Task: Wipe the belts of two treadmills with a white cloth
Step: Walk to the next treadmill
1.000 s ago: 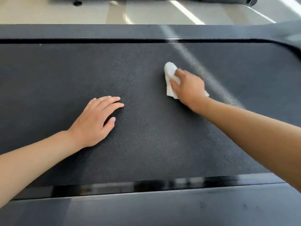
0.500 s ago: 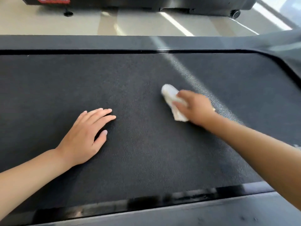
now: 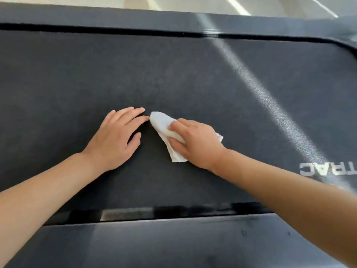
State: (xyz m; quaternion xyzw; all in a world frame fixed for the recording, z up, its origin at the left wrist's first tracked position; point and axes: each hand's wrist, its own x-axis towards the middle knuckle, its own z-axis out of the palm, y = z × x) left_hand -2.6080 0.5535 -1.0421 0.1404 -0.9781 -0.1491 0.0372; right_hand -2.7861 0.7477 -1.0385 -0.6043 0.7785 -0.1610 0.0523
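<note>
A dark grey textured treadmill belt (image 3: pixel 173 70) fills most of the view. My right hand (image 3: pixel 197 142) presses a crumpled white cloth (image 3: pixel 164 124) flat onto the belt near its middle, fingers curled over the cloth. Part of the cloth is hidden under that hand. My left hand (image 3: pixel 114 138) lies flat on the belt just left of the cloth, fingers together and stretched out, fingertips almost touching the cloth's tip. It holds nothing.
Smooth dark side rails run along the far edge (image 3: pixel 135 18) and the near edge (image 3: pixel 173 244) of the belt. White lettering (image 3: pixel 328 169) shows on the belt at the right. A pale floor (image 3: pixel 193 2) lies beyond the far rail.
My right hand has slid the cloth left and toward me across the belt, ending next to my left hand. My left hand stays flat on the belt. The view has shifted.
</note>
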